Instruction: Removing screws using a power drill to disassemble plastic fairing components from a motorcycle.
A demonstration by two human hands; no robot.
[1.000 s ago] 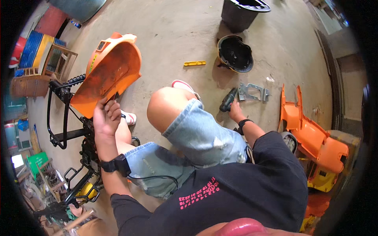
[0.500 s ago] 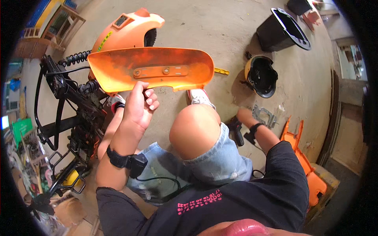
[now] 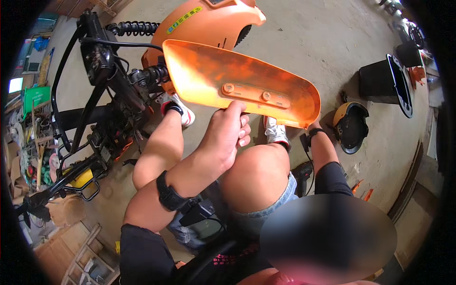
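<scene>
An orange plastic mudguard [image 3: 204, 80] is tilted above my knees, its scuffed hollow side facing me. Two round bosses sit on a raised strip inside it. My left hand [image 3: 232, 128] grips its near edge, thumb over the rim and fingers curled. At the mudguard's right end is my right hand [image 3: 314, 125], mostly hidden behind that end, so its fingers do not show. A dark power drill [image 3: 302, 176] with red parts lies on the floor beside my right knee.
To the left stands a partly stripped vehicle frame [image 3: 104, 95] with black shock absorbers [image 3: 135, 28] and a large orange fender [image 3: 209, 26]. A yellow-and-black helmet [image 3: 351, 126] and a black bin [image 3: 380, 80] are on the floor to the right. Clutter [image 3: 40, 152] lines the far left.
My right hand has left the drill area on the floor and moved up to the mudguard's right end. My left hand and the mudguard have shifted right, and the mudguard slopes down rightward. The view has turned.
</scene>
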